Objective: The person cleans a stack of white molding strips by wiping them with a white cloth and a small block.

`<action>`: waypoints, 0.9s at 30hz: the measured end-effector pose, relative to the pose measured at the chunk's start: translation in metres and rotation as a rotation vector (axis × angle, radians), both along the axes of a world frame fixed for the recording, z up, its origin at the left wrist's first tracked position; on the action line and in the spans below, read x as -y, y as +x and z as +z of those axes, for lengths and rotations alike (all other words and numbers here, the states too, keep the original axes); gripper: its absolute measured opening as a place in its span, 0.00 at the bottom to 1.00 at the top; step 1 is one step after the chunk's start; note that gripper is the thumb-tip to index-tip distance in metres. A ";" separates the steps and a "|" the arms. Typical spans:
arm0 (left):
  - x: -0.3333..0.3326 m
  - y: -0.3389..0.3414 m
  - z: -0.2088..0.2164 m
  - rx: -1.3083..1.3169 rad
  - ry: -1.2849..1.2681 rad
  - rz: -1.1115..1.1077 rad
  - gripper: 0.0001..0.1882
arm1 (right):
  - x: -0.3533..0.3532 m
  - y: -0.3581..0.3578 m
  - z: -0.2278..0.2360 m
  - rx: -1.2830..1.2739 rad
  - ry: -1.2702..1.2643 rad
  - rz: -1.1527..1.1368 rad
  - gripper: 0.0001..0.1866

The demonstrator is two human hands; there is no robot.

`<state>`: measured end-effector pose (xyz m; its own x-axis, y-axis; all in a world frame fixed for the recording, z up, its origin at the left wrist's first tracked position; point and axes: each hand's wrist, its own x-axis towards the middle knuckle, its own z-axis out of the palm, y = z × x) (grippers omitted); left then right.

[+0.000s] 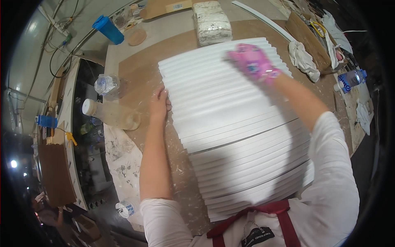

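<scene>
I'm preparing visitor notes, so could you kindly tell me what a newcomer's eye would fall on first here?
Probably the pink glove on the right hand, over the far part of the white strips. These fill the middle of the view, with the bare left hand at their left edge. A blue bottle stands out at the upper left.

Workroom with a pale tabletop [164, 25], light-toned wall [29, 53] left of the tabletop, dark looping cable [50, 62] between wall and tabletop, small bright light [14, 164] far left of the tabletop, deep shadow to its right
</scene>
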<state>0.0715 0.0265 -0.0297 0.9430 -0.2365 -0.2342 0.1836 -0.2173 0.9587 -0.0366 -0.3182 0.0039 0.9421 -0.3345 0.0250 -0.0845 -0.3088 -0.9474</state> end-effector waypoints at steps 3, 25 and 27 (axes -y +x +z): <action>-0.001 0.001 0.001 0.005 0.028 -0.018 0.21 | 0.085 -0.044 0.021 -0.244 -0.760 -0.181 0.14; -0.006 0.007 -0.009 0.042 0.097 -0.010 0.20 | -0.059 -0.019 0.049 0.274 -1.252 0.197 0.09; -0.002 0.005 -0.004 0.051 0.151 -0.029 0.19 | -0.062 -0.016 0.045 0.260 -1.246 0.218 0.09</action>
<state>0.0760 0.0288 -0.0333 0.9477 -0.2298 -0.2214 0.1273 -0.3640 0.9227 -0.0526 -0.2561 0.0488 0.8946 0.2057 0.3967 0.2212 -0.9752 0.0070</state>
